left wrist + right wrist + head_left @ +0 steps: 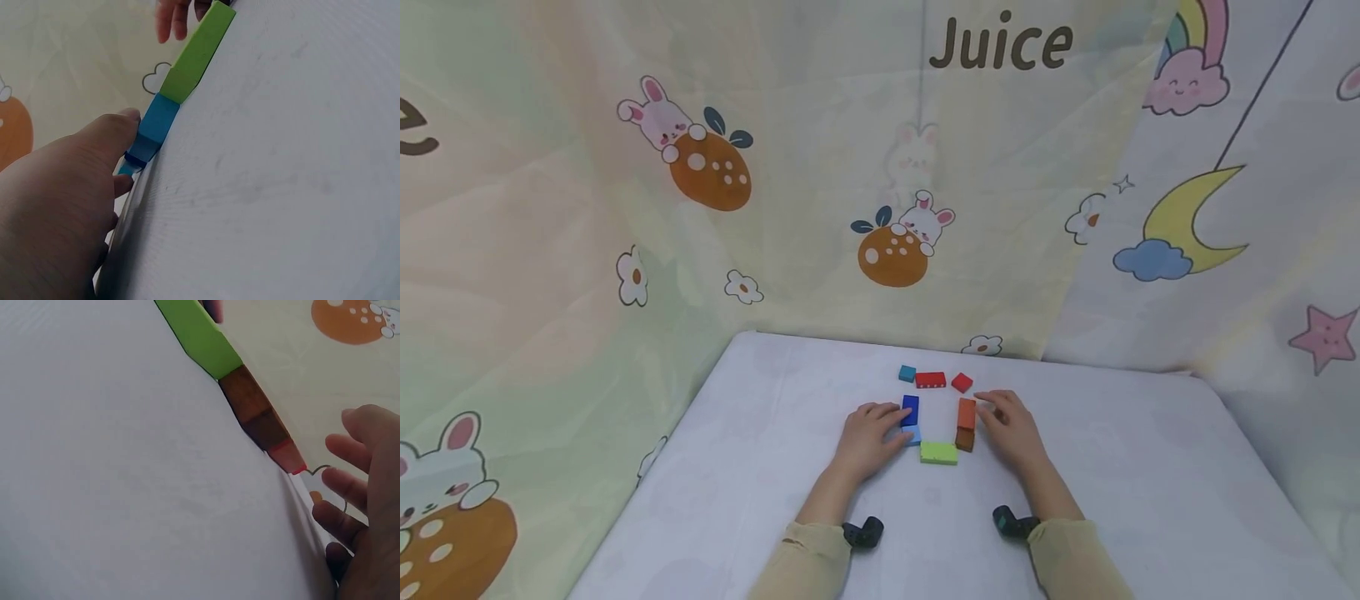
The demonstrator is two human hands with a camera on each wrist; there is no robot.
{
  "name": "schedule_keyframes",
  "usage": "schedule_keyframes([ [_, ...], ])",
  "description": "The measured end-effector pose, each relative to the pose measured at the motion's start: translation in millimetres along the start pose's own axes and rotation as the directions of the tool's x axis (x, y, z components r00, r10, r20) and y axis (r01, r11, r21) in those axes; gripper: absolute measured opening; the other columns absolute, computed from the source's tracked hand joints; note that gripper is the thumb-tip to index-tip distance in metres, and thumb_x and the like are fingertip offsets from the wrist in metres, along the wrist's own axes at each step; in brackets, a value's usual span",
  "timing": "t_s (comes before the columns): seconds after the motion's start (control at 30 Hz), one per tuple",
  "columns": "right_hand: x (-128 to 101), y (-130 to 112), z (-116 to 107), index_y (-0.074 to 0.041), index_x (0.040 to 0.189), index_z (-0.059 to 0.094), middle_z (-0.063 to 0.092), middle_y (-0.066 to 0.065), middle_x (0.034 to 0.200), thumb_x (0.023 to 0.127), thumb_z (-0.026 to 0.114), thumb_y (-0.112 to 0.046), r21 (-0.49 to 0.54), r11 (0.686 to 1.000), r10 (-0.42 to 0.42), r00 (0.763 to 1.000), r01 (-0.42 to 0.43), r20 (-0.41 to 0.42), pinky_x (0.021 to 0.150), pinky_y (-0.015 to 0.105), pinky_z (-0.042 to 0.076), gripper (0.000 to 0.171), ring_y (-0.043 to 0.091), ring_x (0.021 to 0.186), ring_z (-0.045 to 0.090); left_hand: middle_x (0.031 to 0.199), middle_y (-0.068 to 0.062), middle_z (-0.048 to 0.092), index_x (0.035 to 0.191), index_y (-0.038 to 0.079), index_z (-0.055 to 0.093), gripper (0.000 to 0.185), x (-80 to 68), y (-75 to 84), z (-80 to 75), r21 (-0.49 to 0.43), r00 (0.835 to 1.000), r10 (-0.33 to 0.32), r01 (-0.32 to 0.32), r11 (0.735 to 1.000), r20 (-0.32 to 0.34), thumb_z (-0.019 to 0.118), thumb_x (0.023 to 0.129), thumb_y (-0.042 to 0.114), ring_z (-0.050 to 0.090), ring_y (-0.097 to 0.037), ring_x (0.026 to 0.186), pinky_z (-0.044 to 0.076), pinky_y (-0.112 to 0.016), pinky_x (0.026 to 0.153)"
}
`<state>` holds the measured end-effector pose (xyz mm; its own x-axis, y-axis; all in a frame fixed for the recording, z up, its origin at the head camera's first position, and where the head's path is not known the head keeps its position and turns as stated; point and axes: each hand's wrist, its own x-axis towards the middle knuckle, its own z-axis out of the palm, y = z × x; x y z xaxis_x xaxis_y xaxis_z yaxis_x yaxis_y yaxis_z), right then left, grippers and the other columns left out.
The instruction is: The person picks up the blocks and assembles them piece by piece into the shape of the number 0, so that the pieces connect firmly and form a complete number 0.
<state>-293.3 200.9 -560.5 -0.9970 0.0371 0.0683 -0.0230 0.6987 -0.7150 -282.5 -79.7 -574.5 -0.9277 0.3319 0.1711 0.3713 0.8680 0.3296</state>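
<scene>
Small coloured blocks form a rough ring on the white table. On its left side, my left hand (867, 437) has a fingertip at the dark blue block (911, 407) and the thumb by the light blue block (913, 434). The left wrist view shows that thumb right against the blue block (156, 127). My right hand (1012, 429), fingers loosely bent, is just outside the orange block (967, 412) and the brown block (964, 440). A lime green block (938, 454) lies nearest me, meeting the brown one (245, 394) in the right wrist view.
At the ring's far side are a teal block (907, 373), a long red block (930, 380) and a small red block (962, 382) turned at an angle. Printed cloth (820, 167) hangs behind the table (1150, 500). Dark wrist cameras (863, 533) sit by both sleeves.
</scene>
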Motion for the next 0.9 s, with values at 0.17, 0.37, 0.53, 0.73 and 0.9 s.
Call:
schedule_keyframes([
  [0.17,10.7,5.1,-1.3,-0.028,0.134,0.059,0.051,0.005,0.141,0.1,0.05,-0.047,0.021,1.0,-0.004,1.0,0.003,0.021,0.1,0.051,0.049,0.04,0.028,0.117,0.052,0.146,0.006,0.054,0.142,0.039,0.051,0.05,-2.4,0.1,-1.1,0.0,1.0,-0.001,0.001,1.0,0.005,0.055,0.095,0.057,0.045,-0.025,0.137,0.04,-0.051,0.11],
  [0.37,35.1,4.7,-3.8,-0.03,0.137,0.057,0.045,0.005,0.15,0.101,0.049,-0.045,0.055,0.998,0.032,0.994,-0.038,0.103,0.112,0.062,0.035,0.04,0.032,0.141,0.038,0.146,0.007,0.054,0.142,0.04,0.051,0.05,-2.1,-0.7,-2.0,-0.008,1.0,-0.008,0.008,1.0,0.005,0.054,0.095,0.057,0.044,-0.025,0.138,0.039,-0.05,0.111],
  [0.53,50.3,0.9,-7.6,-0.029,0.139,0.057,0.044,0.006,0.153,0.102,0.046,-0.043,0.039,0.999,0.015,0.985,-0.022,0.171,0.116,0.065,0.024,0.041,0.034,0.147,0.029,0.146,0.008,0.053,0.143,0.04,0.051,0.05,0.3,-1.6,0.1,-0.006,1.0,-0.009,0.009,1.0,0.002,0.053,0.096,0.058,0.043,-0.023,0.138,0.038,-0.049,0.112],
  [0.73,56.6,1.7,-9.4,-0.03,0.141,0.056,0.04,0.002,0.157,0.103,0.044,-0.039,0.019,1.0,-0.009,0.977,0.005,0.212,0.117,0.067,0.018,0.04,0.034,0.15,0.024,0.147,0.008,0.052,0.143,0.041,0.05,0.051,2.4,-0.6,0.6,-0.011,1.0,-0.011,0.011,1.0,0.019,0.053,0.096,0.058,0.042,-0.023,0.139,0.038,-0.049,0.113],
  [0.9,56.3,1.5,-9.4,-0.035,0.143,0.053,0.038,-0.003,0.159,0.103,0.044,-0.041,-0.008,1.0,0.004,0.968,-0.002,0.251,0.117,0.069,0.014,0.041,0.036,0.151,0.019,0.147,0.007,0.052,0.143,0.04,0.05,0.051,1.8,-0.7,0.8,-0.021,1.0,-0.012,0.013,1.0,0.022,0.053,0.095,0.058,0.042,-0.024,0.139,0.038,-0.05,0.112],
])
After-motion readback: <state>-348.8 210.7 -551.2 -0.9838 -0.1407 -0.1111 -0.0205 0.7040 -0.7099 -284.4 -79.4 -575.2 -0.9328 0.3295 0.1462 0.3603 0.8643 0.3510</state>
